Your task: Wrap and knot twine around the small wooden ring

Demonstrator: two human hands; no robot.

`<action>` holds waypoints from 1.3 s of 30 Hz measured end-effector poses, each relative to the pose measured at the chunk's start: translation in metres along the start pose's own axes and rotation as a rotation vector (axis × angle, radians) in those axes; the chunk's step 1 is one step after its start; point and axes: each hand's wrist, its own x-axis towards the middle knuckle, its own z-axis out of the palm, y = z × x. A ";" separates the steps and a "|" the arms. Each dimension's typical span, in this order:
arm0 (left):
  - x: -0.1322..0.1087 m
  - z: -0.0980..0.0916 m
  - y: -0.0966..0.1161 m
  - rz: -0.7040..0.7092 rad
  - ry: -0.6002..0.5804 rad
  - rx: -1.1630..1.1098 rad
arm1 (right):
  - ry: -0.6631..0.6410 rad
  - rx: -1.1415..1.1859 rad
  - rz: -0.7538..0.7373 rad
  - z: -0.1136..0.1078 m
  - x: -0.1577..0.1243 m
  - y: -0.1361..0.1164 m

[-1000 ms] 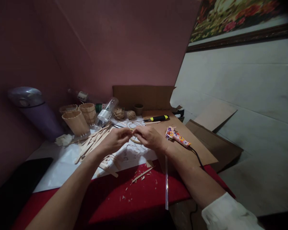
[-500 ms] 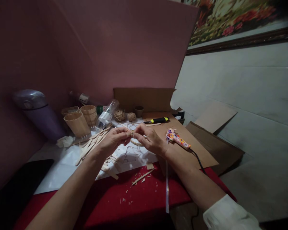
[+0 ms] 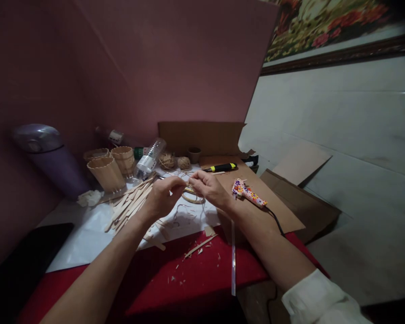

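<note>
Left hand (image 3: 162,198) and right hand (image 3: 209,189) both pinch a thin ring (image 3: 193,197); it looks light, bendy, best gripped at its rim.

Home craft corner, framed floral picture (image 3: 327,27), glue gun (image 3: 248,193)

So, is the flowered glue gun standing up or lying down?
Lying down. The glue gun rests flat on the cardboard, beside the right hand, which pinches the twine ring.

The glue gun (image 3: 248,194) wears orange, purple and pink spots. The twine (image 3: 193,198) is tan, the knife (image 3: 221,168) yellow and black, the cloth (image 3: 189,288) red, the flask (image 3: 54,157) purple.
</note>
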 end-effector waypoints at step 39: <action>-0.002 0.011 -0.006 -0.481 -0.161 -0.681 | -0.026 0.045 0.120 0.004 0.001 0.010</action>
